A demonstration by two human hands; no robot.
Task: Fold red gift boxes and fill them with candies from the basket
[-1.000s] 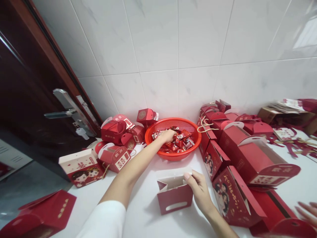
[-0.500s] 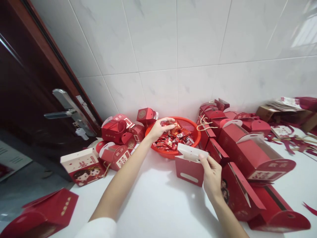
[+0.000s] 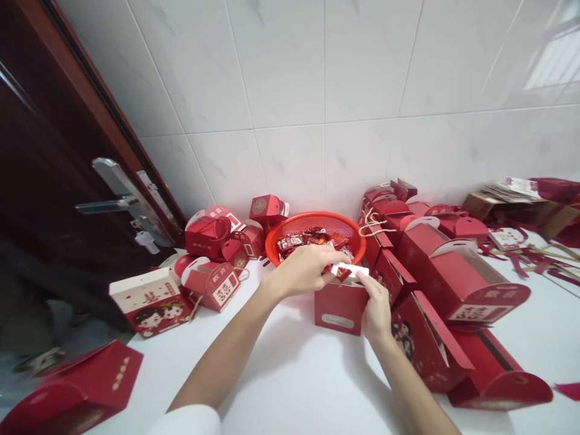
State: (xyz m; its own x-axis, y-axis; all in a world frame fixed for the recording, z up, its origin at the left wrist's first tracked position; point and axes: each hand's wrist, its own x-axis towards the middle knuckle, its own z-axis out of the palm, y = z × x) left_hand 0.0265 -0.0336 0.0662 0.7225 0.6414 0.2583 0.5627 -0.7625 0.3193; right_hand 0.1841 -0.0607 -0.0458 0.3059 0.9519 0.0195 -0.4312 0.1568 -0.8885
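A small red box [image 3: 341,307] with a white inside stands upright at the centre, in front of the orange-red basket [image 3: 270,241] of red-wrapped sweets [image 3: 290,243]. My right hand [image 3: 377,305] grips the box's upper right edge, thumb and fingers closed on it. Over the box's opening is my left hand [image 3: 308,269], its fingers bent together around a red-wrapped sweet [image 3: 341,273] at the rim. The fingers partly cover the sweet, so how many are held cannot be seen.
Red gift boxes [image 3: 457,272] crowd the right side. More boxes [image 3: 211,235] are piled at the left, with a cream-and-red box [image 3: 149,302] and a red box [image 3: 90,386] nearer. Ribbons [image 3: 521,254] lie far right. A tiled wall [image 3: 290,72] rises behind; a dark door [image 3: 45,151] stands left.
My left hand has moved from above the basket toward me and right, to the box's opening, with its fingers now closed. The box and my right hand have shifted slightly left.
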